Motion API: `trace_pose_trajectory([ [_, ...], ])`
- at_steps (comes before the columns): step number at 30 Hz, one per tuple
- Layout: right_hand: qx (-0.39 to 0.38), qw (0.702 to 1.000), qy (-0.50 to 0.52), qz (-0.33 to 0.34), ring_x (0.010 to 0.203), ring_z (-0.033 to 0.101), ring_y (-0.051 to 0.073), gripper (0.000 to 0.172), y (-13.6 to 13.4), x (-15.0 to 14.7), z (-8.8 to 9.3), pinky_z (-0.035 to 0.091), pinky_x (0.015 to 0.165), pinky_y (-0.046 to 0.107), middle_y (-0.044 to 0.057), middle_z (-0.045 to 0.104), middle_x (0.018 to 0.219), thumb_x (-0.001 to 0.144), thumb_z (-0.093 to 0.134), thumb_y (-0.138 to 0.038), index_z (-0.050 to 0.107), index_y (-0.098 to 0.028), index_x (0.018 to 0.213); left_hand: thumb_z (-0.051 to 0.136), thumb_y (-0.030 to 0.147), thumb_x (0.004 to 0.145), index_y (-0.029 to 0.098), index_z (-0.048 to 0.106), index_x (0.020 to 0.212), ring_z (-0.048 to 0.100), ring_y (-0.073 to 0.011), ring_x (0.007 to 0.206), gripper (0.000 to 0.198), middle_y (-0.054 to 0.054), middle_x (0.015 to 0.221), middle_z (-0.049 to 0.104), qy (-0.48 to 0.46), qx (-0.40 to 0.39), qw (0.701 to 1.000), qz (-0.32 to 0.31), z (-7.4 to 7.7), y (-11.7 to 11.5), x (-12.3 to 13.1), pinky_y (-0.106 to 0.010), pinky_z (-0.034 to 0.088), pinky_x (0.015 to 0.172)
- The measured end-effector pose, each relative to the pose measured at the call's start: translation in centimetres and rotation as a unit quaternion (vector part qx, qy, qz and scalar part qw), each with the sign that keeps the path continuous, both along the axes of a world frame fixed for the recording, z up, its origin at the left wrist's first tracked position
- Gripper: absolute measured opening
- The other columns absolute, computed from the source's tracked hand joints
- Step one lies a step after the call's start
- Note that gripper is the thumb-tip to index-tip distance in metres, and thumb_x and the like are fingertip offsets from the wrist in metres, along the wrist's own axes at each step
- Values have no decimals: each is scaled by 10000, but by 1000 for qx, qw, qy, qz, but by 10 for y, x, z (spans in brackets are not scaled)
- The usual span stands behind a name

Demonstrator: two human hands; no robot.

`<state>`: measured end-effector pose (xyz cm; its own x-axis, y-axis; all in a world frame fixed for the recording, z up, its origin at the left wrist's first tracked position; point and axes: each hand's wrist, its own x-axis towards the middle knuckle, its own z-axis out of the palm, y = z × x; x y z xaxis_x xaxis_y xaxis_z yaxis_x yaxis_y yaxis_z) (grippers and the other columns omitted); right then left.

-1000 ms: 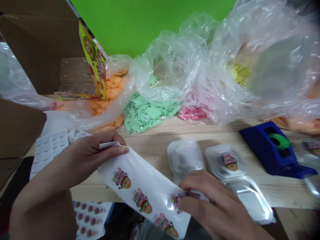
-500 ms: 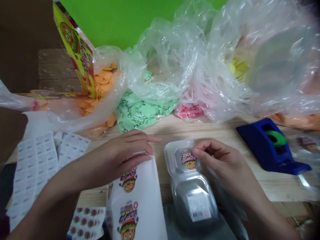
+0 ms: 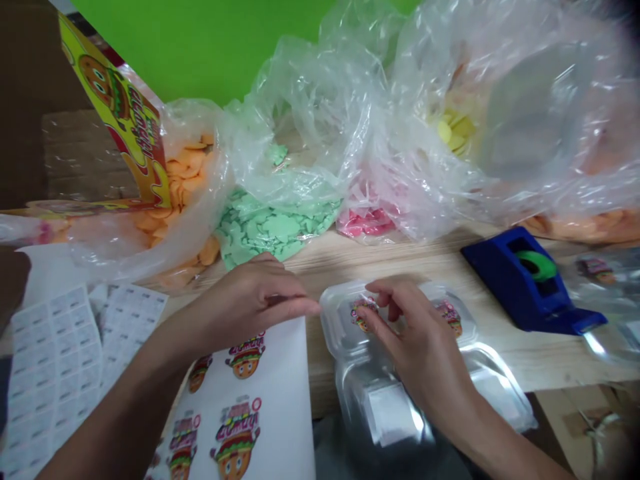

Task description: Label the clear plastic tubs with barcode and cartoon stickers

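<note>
My left hand [image 3: 273,297] is just above the top of a white sheet of burger-character stickers [image 3: 285,407]. Its thumb and forefinger come together; whether anything thin is between them I cannot make out. My right hand [image 3: 417,337] reaches over the raised lid of a clear plastic clamshell container [image 3: 333,333]. Thumb and forefinger are apart, with the tips touching a burger sticker [image 3: 359,320] on that lid. A white label [image 3: 390,417] is on the container's lower half. Partly behind my right wrist lies a second clear container [image 3: 500,387], with a burger sticker [image 3: 451,319] on its lid.
A blue tape dispenser [image 3: 537,287] stands at right. Along the back lie plastic bags of orange pieces [image 3: 187,170], green pieces [image 3: 275,223], pink pieces [image 3: 367,220] and yellow pieces [image 3: 456,132]. Label sheets [image 3: 55,360] lie at left, below a yellow printed box [image 3: 117,107].
My right hand has shifted left across the lid, and the second container shows beside it. The sticker sheet lies flatter, with another column visible. My left hand's fingers have come together.
</note>
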<state>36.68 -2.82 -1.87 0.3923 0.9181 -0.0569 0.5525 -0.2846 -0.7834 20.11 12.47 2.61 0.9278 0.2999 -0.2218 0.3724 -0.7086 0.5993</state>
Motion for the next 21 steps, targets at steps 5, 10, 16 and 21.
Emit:
trace_pose_trajectory([
  [5,-63,997,-32,16,856,525,221,506,-1,0,-4,467,739,390,114,485,1028,866,504,-419,414,-124,1267,563,524,795,201,559,1193,597,-197,828,512,-37,906,669,80,16,993,81,-16,-16,15,-290,423,728],
  [10,-69,997,-7,29,846,531,212,398,-7,1,-2,466,751,395,90,517,988,871,495,-431,515,-139,1140,588,495,788,236,553,1193,575,-183,885,481,-37,1009,581,74,-9,996,58,-17,-25,17,-292,445,773],
  [16,-27,998,48,-10,926,490,213,382,-14,-2,-7,437,799,385,71,502,985,824,583,-388,473,-172,1120,650,496,731,243,458,1277,568,-230,966,632,-69,1202,499,99,-32,993,59,-14,-32,14,-369,445,855],
  [21,-6,977,203,-60,779,486,154,435,-15,-5,-12,437,699,307,-2,498,888,731,686,-355,416,-245,1053,684,473,708,242,451,1212,572,-223,965,602,-54,1182,534,47,-19,995,80,-9,-40,10,-349,452,832],
])
